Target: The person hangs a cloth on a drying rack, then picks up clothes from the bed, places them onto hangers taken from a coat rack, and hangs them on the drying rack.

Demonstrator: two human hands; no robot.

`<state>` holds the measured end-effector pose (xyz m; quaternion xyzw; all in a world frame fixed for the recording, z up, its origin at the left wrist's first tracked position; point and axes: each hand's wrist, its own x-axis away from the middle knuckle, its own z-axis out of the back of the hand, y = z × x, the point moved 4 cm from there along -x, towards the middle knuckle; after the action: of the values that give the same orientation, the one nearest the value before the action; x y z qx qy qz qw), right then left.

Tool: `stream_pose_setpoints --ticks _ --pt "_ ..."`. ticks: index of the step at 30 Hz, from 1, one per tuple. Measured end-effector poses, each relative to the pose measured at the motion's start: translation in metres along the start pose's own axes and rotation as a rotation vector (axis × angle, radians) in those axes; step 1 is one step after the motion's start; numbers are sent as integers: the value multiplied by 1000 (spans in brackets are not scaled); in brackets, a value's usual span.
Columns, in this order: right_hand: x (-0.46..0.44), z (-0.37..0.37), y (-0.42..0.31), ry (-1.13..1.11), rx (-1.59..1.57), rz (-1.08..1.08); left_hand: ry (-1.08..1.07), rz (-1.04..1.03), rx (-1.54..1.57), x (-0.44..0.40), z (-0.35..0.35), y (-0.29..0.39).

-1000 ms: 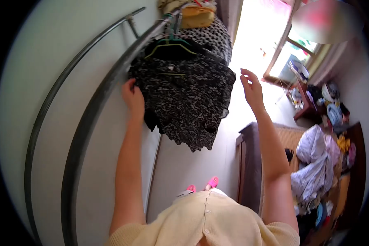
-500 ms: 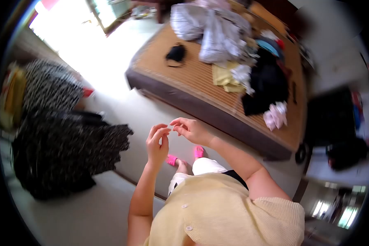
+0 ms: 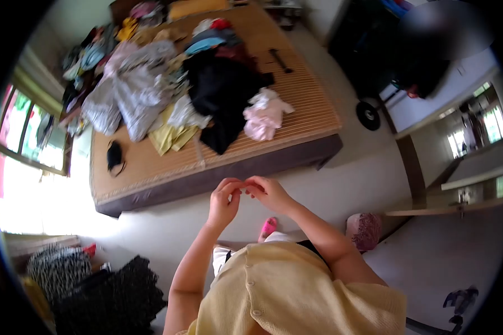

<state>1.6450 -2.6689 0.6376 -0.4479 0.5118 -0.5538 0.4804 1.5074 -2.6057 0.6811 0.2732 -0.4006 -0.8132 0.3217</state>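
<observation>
My left hand (image 3: 224, 202) is raised in front of my body, its fingers loosely bent, with the thumb a little apart from them. My right hand (image 3: 268, 195) meets it from the other side, fingertips touching or nearly touching those of the left. No object shows in either hand; the inner sides of the fingers are partly hidden. Just beyond the hands is the dark side of a bed (image 3: 223, 174). On its mat lie a pink garment (image 3: 264, 116), a black garment (image 3: 221, 92), a yellow cloth (image 3: 172, 137) and a grey-white cloth (image 3: 142, 97).
A black strapped item (image 3: 114, 156) lies near the bed's left corner. Dark patterned fabric (image 3: 109, 298) is heaped at lower left. A patterned pink bundle (image 3: 364, 230) rests on the floor at right, and a black wheel (image 3: 368, 115) stands beyond it. Desk-like furniture (image 3: 455, 106) lines the right.
My view has swung to the right, so more of the bed and the room's right side shows. Both hands have come together, closing the small gap between their fingertips.
</observation>
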Motion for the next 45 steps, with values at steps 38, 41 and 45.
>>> stream_pose_setpoints --ticks 38,41,45 --pt "100 847 -69 678 239 90 -633 -580 504 -504 -645 422" --pt "104 903 -84 714 245 199 -626 -611 476 -535 -677 467" --pt "106 985 -119 708 106 205 -342 -693 550 -579 -659 550"
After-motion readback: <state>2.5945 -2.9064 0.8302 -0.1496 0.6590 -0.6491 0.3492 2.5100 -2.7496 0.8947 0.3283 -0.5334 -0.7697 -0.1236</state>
